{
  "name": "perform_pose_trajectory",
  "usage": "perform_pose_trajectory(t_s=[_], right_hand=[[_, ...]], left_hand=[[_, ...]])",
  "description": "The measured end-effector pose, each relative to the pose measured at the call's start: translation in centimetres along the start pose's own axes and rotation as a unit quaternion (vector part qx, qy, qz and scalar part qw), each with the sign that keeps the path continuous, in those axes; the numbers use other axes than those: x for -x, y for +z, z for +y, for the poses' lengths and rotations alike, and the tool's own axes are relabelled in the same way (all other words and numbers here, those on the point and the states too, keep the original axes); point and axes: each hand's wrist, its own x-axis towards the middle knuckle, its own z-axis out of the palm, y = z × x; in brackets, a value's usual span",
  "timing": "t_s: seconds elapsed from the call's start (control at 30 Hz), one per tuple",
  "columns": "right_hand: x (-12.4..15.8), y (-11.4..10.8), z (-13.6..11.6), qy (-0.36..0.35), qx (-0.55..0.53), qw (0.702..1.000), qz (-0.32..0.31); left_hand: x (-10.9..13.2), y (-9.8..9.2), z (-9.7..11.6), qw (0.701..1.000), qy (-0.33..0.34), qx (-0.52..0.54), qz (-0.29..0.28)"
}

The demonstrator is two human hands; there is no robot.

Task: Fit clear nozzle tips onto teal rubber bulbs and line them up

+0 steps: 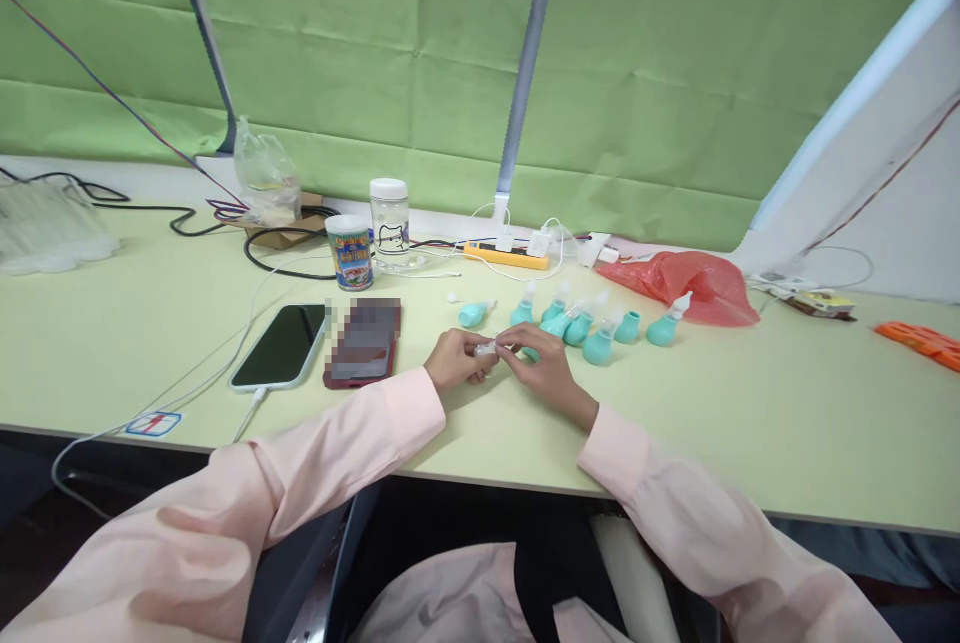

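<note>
My left hand [454, 361] and my right hand [546, 369] meet above the table near its front edge. Between their fingertips is a small clear plastic piece [486, 349], and both hands pinch it. Just beyond my right hand stand several teal rubber bulbs [598, 347], many with clear tips. One bulb [628, 327] has no tip on it. Another teal bulb [472, 314] lies on its side beyond my left hand, with a small whitish piece [452, 298] near it.
Two phones [280, 347] [366, 343] lie left of my hands. Behind them stand a printed cup [351, 258] and a clear bottle [390, 223]. A yellow power strip [506, 256] and a red plastic bag [694, 285] are at the back, an orange object [919, 343] far right.
</note>
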Motion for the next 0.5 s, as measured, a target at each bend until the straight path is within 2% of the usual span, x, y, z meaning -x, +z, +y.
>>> perform_pose_trajectory(t_s=[0.1,0.23,0.5], right_hand=[[-0.15,-0.08,-0.3,0.011,-0.006,1.0,-0.01],[-0.14,0.01,-0.35,-0.008,-0.01,1.0,-0.012],[-0.22,-0.14,-0.24,-0.008,0.003,1.0,-0.004]], left_hand=[[-0.07,-0.09,-0.13,0.999,-0.017,0.026,-0.008],[-0.04,-0.23,-0.11,0.999,-0.02,0.026,-0.022],[-0.04,-0.23,0.36,0.996,-0.04,0.076,0.003]])
